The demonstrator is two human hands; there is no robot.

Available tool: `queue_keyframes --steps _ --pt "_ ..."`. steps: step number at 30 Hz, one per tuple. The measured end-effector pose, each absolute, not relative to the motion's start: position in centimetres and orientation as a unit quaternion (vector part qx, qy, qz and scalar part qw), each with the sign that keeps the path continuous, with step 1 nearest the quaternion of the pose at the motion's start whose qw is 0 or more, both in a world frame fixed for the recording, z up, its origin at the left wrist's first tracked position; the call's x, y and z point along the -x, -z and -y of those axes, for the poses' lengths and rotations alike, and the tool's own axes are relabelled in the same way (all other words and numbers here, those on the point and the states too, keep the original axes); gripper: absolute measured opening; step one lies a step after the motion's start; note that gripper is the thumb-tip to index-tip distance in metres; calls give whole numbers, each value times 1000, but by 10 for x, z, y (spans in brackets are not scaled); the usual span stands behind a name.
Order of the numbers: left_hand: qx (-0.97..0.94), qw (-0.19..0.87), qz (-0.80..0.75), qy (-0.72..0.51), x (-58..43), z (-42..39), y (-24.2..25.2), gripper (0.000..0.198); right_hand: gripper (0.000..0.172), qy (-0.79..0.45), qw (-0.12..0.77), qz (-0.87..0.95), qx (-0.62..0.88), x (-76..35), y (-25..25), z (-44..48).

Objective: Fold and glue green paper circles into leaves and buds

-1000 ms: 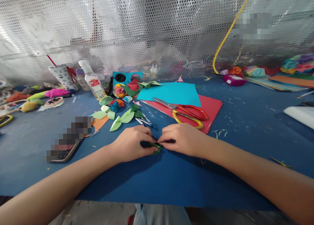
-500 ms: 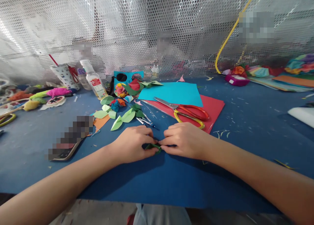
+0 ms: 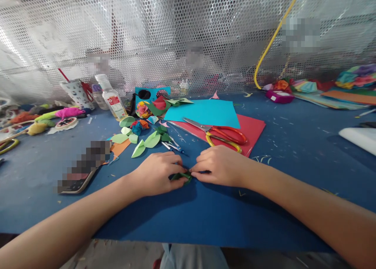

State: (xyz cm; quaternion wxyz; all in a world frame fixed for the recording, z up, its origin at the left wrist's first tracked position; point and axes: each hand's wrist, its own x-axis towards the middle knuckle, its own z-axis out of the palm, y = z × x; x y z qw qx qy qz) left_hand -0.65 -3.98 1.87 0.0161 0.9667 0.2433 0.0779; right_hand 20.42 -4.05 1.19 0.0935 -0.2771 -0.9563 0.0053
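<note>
My left hand (image 3: 157,173) and my right hand (image 3: 220,165) meet fingertip to fingertip on the blue table (image 3: 205,214), both pinching a small dark green paper piece (image 3: 181,177) pressed low against the surface. Most of the piece is hidden under my fingers. Just beyond my hands lie light green paper leaves (image 3: 145,141) and a blue pen (image 3: 173,147).
Red-and-yellow scissors (image 3: 219,132) rest on a red sheet (image 3: 249,130) and a cyan sheet (image 3: 205,112). A phone (image 3: 82,167) lies at the left. A glue bottle (image 3: 113,98), a cup (image 3: 75,92), paper flowers (image 3: 142,108) and stacked coloured paper (image 3: 346,91) line the perforated back wall.
Both hands stay together on the green piece, with small finger shifts; the piece looks folded slightly tighter.
</note>
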Motion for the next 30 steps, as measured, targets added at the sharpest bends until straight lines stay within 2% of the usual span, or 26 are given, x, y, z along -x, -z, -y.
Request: queue_keyframes --steps 7,14,22,30 --pt "-973 -24 -225 -43 4 43 -22 23 25 54 91 967 232 -203 -8 39" --pt "-973 -27 -230 -19 1 42 -24 20 15 7 88 963 255 -201 -8 36" --pt "-971 -24 -236 -21 3 43 -23 19 16 14 69 969 236 -204 -12 34" --pt "-971 -29 -232 -44 3 43 -21 19 15 -88 125 937 313 -203 -10 37"
